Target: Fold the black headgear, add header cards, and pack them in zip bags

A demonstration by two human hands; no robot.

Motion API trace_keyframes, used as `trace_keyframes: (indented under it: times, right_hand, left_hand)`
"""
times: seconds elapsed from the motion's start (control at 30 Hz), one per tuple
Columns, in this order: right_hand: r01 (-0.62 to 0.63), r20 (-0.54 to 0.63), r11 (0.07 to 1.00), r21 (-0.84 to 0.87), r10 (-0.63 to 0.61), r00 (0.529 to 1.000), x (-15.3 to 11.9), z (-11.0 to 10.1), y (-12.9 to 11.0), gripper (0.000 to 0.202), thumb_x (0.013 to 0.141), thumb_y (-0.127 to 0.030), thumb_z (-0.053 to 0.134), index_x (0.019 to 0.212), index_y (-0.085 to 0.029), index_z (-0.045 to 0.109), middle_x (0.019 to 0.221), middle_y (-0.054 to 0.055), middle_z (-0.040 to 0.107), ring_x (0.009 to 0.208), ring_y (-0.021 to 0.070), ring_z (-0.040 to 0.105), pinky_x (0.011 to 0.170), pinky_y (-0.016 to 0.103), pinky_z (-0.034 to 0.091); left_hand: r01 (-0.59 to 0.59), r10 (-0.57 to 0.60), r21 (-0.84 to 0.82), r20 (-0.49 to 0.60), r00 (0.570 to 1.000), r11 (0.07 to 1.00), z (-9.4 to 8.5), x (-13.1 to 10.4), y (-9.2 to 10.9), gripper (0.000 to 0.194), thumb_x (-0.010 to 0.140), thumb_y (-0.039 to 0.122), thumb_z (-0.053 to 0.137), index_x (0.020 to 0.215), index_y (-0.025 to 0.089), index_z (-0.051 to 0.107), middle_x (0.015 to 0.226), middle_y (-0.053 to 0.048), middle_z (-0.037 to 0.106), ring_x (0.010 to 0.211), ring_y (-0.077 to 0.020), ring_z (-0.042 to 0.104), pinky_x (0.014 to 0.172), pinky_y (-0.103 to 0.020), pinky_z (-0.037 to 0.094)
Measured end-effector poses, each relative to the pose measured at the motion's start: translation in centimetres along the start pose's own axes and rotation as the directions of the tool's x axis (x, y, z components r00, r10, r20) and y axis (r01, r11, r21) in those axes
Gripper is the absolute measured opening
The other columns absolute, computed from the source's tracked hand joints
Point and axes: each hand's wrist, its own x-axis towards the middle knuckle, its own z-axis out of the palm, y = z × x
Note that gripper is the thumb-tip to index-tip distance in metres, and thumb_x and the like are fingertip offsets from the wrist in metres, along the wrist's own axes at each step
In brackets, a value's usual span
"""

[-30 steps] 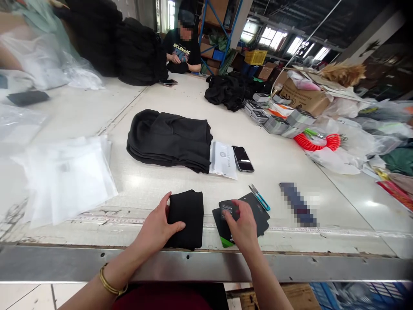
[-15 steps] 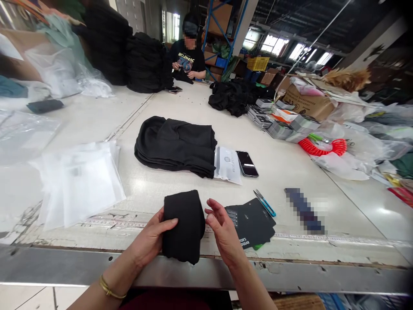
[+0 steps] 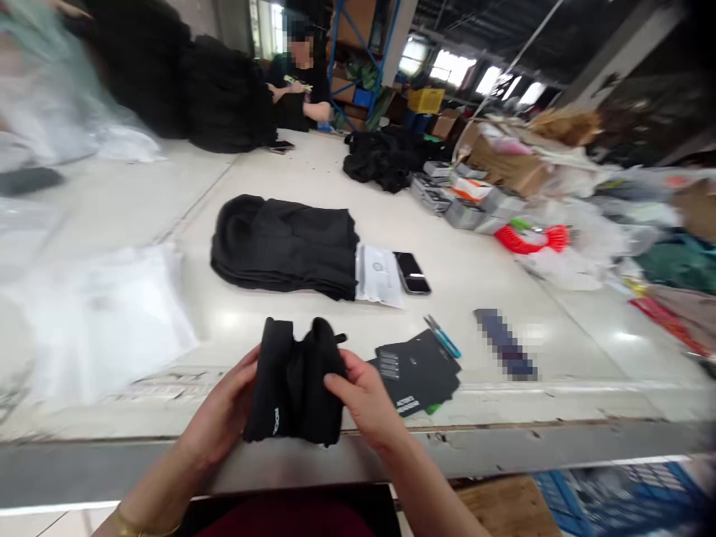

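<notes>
A folded black cloth [image 3: 296,388], partly opened down the middle and with small white lettering low on its left part, is held between both hands above the table's front edge. My left hand [image 3: 227,414] grips its left side, fingers partly hidden behind it. On the right side, my right hand [image 3: 363,395] pinches the cloth with the thumb in front. Beyond lies a stack of folded black garments [image 3: 285,246], with a white printed packet [image 3: 379,276] at its right end. Black cards [image 3: 417,373] lie right of my right hand, beside blue-handled snips [image 3: 444,337].
Clear plastic bags [image 3: 106,313] lie at left. A phone [image 3: 412,273] and a blurred-out strip [image 3: 506,344] are at right. Farther back are small boxes [image 3: 464,212], a red coil [image 3: 531,239], black cloth piles [image 3: 224,93] and a seated person [image 3: 302,74].
My right hand has closed on the cloth's right side, and the cloth has been spread apart, showing lettering. The view has shifted, so the table items appear farther left.
</notes>
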Motion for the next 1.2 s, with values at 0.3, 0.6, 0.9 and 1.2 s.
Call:
trace_keyframes:
  times: [0.3, 0.6, 0.9, 1.2]
  right_hand:
    - [-0.050, -0.010, 0.999, 0.003, 0.050, 0.999, 0.6, -0.9, 1.5, 0.035, 0.073, -0.022, 0.066, 0.108, -0.022, 0.059, 0.099, 0.002, 0.069, 0.095, 0.0199, 0.061, 0.092, 0.035, 0.042]
    - [-0.096, -0.005, 0.994, -0.060, 0.096, 0.995, 0.4, -1.4, 3.3, 0.036, 0.076, -0.036, 0.066, 0.108, -0.019, 0.061, 0.106, 0.006, 0.068, 0.105, 0.0239, 0.058, 0.095, 0.039, 0.041]
    - [-0.120, -0.035, 0.981, -0.154, 0.116, 0.993, 0.8, -1.4, 4.7, 0.036, 0.071, -0.026, 0.068, 0.104, -0.018, 0.060, 0.101, 0.005, 0.069, 0.097, 0.0245, 0.062, 0.088, 0.038, 0.047]
    - [-0.154, -0.071, 0.980, -0.122, 0.147, 0.987, 0.8, -2.1, 5.2, 0.041, 0.070, -0.028, 0.069, 0.108, -0.016, 0.058, 0.106, 0.007, 0.069, 0.103, 0.0264, 0.061, 0.091, 0.039, 0.046]
  left_hand:
    - [-0.214, 0.226, 0.322, 0.001, 0.974, 0.922, -3.4, -0.9, 0.7, 0.066, 0.072, 0.034, 0.069, 0.131, 0.020, 0.044, 0.124, -0.009, 0.058, 0.115, -0.0282, 0.052, 0.098, -0.040, 0.042]
    - [-0.287, 0.578, 0.929, 0.369, 0.728, -0.232, -2.0, -1.5, -1.9, 0.072, 0.076, 0.056, 0.056, 0.137, 0.023, 0.036, 0.151, -0.014, 0.014, 0.135, -0.0385, 0.017, 0.105, -0.059, 0.020]
    - [-0.282, 0.445, 0.854, 0.478, 0.757, -0.438, -1.1, -0.4, -3.6, 0.060, 0.081, 0.040, 0.055, 0.137, 0.023, 0.038, 0.146, -0.012, 0.031, 0.133, -0.0347, 0.026, 0.105, -0.057, 0.022]
    - [-0.402, 0.522, 0.384, -0.293, 0.801, 0.831, -5.8, -1.5, 1.1, 0.032, 0.086, 0.031, 0.049, 0.114, 0.020, 0.060, 0.117, -0.006, 0.063, 0.118, -0.0270, 0.050, 0.100, -0.043, 0.041]
